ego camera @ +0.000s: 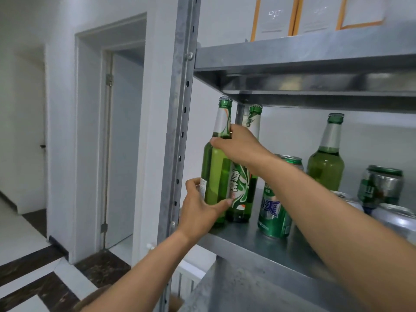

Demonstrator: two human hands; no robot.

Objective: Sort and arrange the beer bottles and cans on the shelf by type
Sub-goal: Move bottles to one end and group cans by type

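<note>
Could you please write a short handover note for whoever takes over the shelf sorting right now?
Left hand: grips the lower body of the first bottle.
Right hand: grips the same bottle's neck.
Things: the first bottle is upright at the left end of the shelf, close beside the second bottle. The third bottle stands apart at the back. A green can stands between them, and the other cans are on the right.
Done: two bottles together on the left.
Left: bring the third bottle over and group the cans.

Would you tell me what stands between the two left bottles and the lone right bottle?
One upright green can, partly hidden by the right forearm; the head view shows it.
</note>
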